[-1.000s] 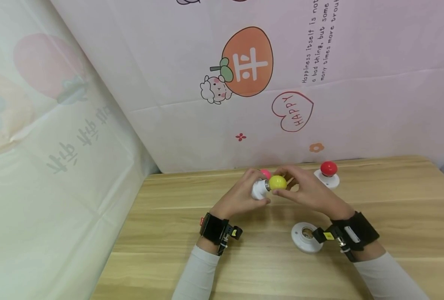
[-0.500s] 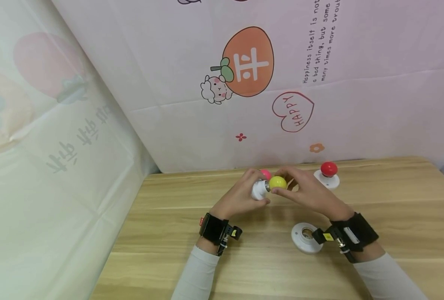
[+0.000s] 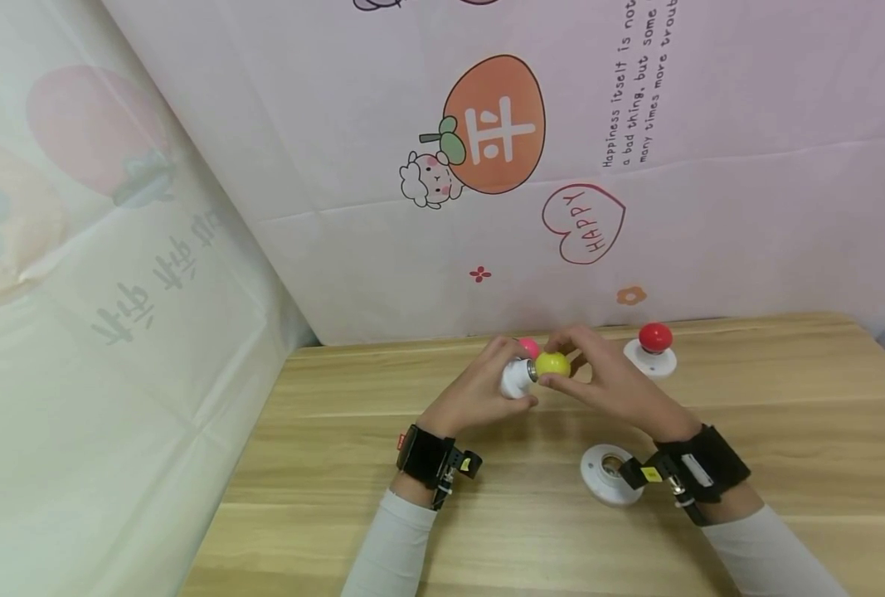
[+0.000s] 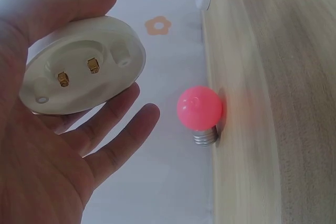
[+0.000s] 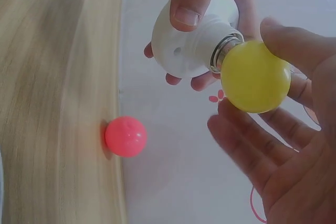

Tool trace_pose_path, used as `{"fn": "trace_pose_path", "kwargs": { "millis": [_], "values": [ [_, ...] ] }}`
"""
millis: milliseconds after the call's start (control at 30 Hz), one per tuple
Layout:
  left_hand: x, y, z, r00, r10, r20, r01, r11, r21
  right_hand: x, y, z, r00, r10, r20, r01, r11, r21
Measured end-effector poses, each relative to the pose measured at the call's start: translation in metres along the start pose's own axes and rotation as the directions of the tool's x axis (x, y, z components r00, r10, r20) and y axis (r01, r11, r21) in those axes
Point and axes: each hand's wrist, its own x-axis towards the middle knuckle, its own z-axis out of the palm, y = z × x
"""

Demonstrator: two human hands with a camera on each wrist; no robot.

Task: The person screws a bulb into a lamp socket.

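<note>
My left hand (image 3: 479, 390) grips a round white lamp holder (image 5: 181, 45) by its base, its socket turned toward my right hand. Two brass contacts show on the underside of the lamp holder (image 4: 79, 72) in the left wrist view. Thumb and fingers of my right hand (image 3: 599, 377) hold a yellow light bulb (image 5: 255, 77) by its globe. The bulb's metal screw base sits partly inside the socket mouth, with a bit of thread showing. Both are held above the table.
A pink bulb (image 4: 199, 108) lies on the table behind the hands, near the wall sheet. At the back right stands a red bulb (image 3: 655, 337) in a white holder (image 3: 651, 361). Another white holder (image 3: 599, 481), without a bulb, lies near my right wrist.
The yellow bulb has shifted very slightly left toward the lamp holder, and my right hand's fingers have moved a little around it. The left hand stays in place.
</note>
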Motion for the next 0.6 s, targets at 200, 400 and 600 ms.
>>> {"fn": "trace_pose_path", "kwargs": {
  "millis": [200,400,600],
  "values": [
    [0.0003,-0.0014,-0.0002,1.000,-0.007,-0.002,0.007,1.000,0.001,-0.0003,-0.0014,-0.0020,1.000,-0.020,0.006,0.020,1.000,0.009],
    [0.0005,-0.0023,0.0000,1.000,0.005,-0.008,-0.005,1.000,-0.005,0.0001,-0.0009,-0.0029,0.999,-0.038,0.024,0.038,0.999,0.020],
    [0.0006,-0.0007,0.0003,1.000,0.004,-0.010,-0.004,1.000,-0.006,0.0000,-0.0021,-0.0040,0.999,-0.032,0.024,0.032,0.999,0.013]
  ]
}}
